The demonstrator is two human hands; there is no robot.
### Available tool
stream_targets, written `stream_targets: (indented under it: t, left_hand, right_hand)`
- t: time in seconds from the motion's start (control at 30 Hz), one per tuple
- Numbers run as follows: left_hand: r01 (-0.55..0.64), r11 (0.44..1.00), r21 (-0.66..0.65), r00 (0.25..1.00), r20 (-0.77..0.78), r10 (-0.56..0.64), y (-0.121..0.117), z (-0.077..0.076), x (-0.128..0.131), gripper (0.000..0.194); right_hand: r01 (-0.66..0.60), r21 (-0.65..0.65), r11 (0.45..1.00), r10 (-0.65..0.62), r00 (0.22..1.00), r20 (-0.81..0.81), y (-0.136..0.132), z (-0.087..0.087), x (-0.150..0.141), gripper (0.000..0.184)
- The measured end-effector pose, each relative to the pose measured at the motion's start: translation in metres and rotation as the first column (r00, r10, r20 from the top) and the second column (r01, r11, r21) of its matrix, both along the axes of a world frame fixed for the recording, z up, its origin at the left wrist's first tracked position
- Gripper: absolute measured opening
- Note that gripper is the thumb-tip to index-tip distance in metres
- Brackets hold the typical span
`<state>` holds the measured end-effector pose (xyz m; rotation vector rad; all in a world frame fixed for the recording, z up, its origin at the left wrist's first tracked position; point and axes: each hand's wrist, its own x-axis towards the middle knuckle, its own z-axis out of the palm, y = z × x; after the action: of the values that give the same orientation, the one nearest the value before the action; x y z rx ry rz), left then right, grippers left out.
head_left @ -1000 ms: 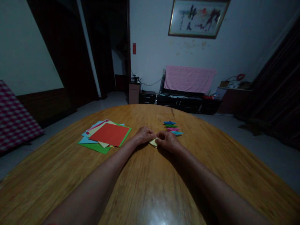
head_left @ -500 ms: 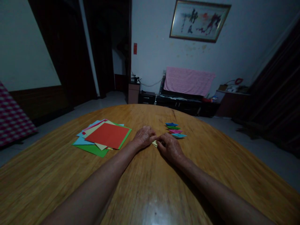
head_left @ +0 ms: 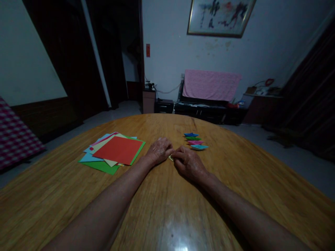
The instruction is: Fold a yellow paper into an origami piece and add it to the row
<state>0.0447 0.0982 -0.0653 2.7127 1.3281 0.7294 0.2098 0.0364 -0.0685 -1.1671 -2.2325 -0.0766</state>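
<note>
Fig.: Small pale-yellow paper (head_left: 171, 158), mostly hidden, is pinched between fingertips of curled L hand (head_left: 159, 151) and R hand (head_left: 188, 164), on wooden table (head_left: 167, 209). Colored sheets (head_left: 117, 150) are stacked just left; folded pcs (head_left: 195, 142) are laid in a row, far right of hands. Risk: paper may slip if pinch is eased; pcs may be nudged if R hand drifts far.

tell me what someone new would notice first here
The bright red square sheet on top of a fan of coloured paper stands out first, left of centre on the round wooden table. At the middle, the left hand and right hand meet at a small pale yellow paper, with a row of small coloured paper folds just beyond.
</note>
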Motion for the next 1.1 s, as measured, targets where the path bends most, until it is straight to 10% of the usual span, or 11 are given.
stream_targets:
  t: [0.37,1.1]
  left_hand:
    - [0.334,0.932,-0.141,0.941,0.103,-0.322,0.017,-0.001,-0.028,0.021]
    - [0.295,0.937,-0.185,0.952,0.136,-0.273,0.017,-0.006,-0.027,0.024]
  right_hand:
    - [-0.102,0.02,0.995,0.1,0.993,0.058,-0.006,0.007,0.002,0.018]
    - [-0.125,-0.089,0.988,0.144,0.958,0.249,-0.015,0.025,0.001,0.02]
